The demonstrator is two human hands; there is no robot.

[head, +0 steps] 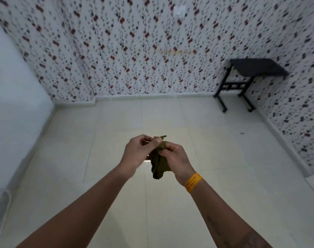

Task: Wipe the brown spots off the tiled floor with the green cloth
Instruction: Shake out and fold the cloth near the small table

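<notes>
At the far left a plain pale wall [18, 86] runs down to the tiled floor [116, 122], and a rounded white edge sits at the bottom left corner, too little of it showing to name. Moving in, the left hand [138, 151] is raised in front of the body, thumb and fingertips pinched together on the upper corner of the green cloth [159, 163]. Just beside it, touching through the fabric, the right hand [176, 156] is closed on the bunched middle of the same cloth, an orange band [193, 183] at its wrist. The cloth hangs between the two hands, well above the floor, its loose end dangling; it looks as if it is being gathered or folded into a pad before any wiping begins, though that is a judgement. The floor below is light, glossy tile with thin grout lines and a bright reflection under the hands. One small dark speck [242, 133] lies to the right; no brown spots can be made out clearly. Farther right a small black table [256, 68] stands on its frame against the floral-patterned wall [152, 42].
</notes>
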